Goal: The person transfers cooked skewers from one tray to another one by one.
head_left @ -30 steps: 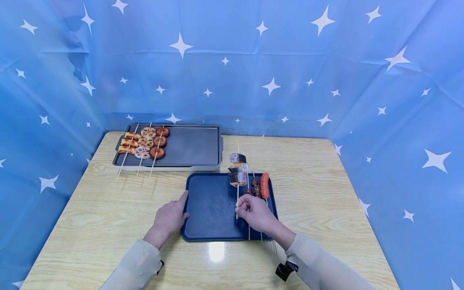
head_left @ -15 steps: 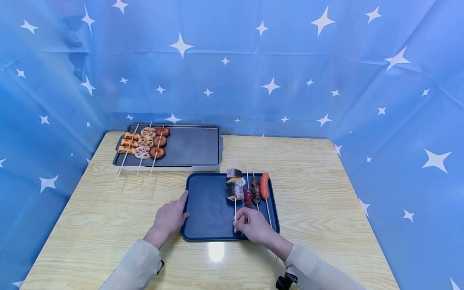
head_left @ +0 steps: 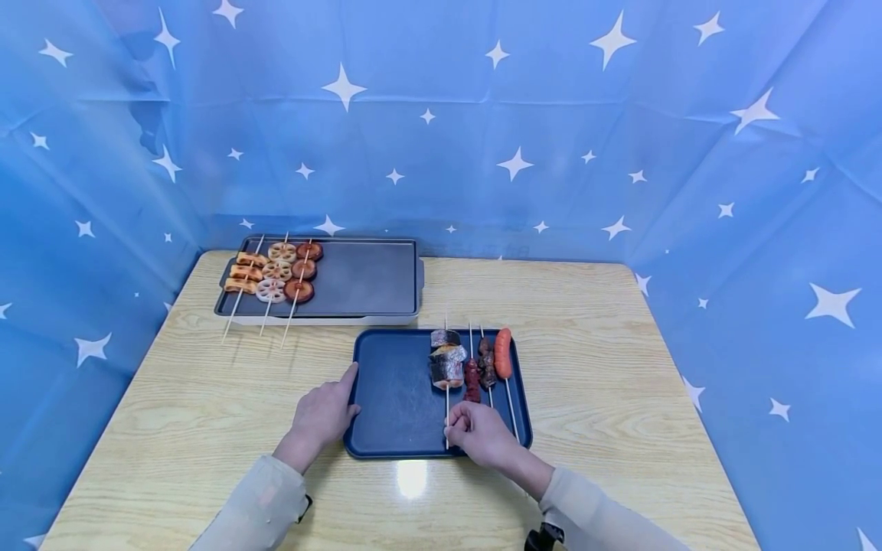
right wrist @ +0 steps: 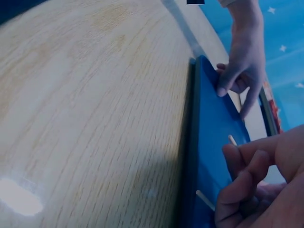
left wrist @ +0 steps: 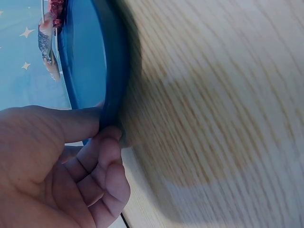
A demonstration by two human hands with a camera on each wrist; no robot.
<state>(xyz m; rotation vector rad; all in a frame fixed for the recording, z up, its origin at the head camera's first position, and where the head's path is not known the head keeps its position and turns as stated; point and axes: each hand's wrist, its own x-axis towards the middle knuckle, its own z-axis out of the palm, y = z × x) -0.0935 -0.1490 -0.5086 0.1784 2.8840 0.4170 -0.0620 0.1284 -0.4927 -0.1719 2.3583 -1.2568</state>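
My right hand [head_left: 482, 436] pinches the lower stick of a fish skewer [head_left: 447, 370], threaded with thick dark-skinned chunks, over the right half of a dark blue tray [head_left: 400, 383]. In the right wrist view, the stick's end [right wrist: 232, 139] pokes out past the thumb and finger. My left hand [head_left: 322, 417] grips the tray's left rim, with the thumb on the inside and curled fingers outside in the left wrist view. Right of the fish lie a red meat skewer [head_left: 472, 379], a brown meat skewer [head_left: 486, 363] and a sausage skewer [head_left: 504, 353]. My right hand partly covers their sticks.
Behind the tray to the left stands a grill plate [head_left: 365, 275]. On its left side lie a skewer of golden slices [head_left: 246, 271], a lotus root skewer [head_left: 277, 270] and a skewer of brown round slices [head_left: 303, 269]. A blue star-patterned curtain [head_left: 441, 138] surrounds the wooden table [head_left: 586, 344].
My right hand has brought the fish skewer down and toward me, from above the tray's far edge to low over its right half. The left hand stays on the rim.
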